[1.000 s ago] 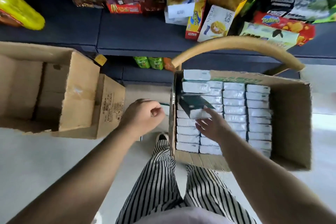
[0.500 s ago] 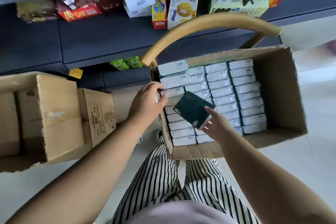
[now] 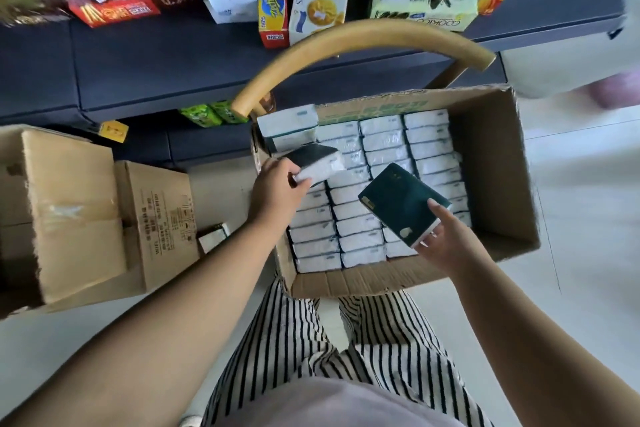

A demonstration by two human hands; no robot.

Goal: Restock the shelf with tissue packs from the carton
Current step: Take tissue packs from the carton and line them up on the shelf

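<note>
An open carton (image 3: 498, 163) stands in front of me on a chair, filled with rows of white-wrapped tissue packs (image 3: 384, 146). My left hand (image 3: 277, 187) grips one tissue pack (image 3: 317, 163) at the carton's left side, lifted above the rows and tilted. My right hand (image 3: 446, 239) holds a second pack (image 3: 401, 203) with its dark green face up, raised over the carton's near right rows. The dark shelf (image 3: 166, 55) runs across the top of the view.
Cookie and snack boxes (image 3: 318, 0) stand on the shelf above the carton. A curved wooden chair back (image 3: 360, 38) arcs between shelf and carton. Two brown cardboard boxes (image 3: 79, 215) sit on the floor at the left. Striped trouser legs (image 3: 346, 340) are below.
My left hand reached into the carton and lifted out a pack. My right hand raised its green pack higher and more to the right. The camera tilted, shifting the carton.
</note>
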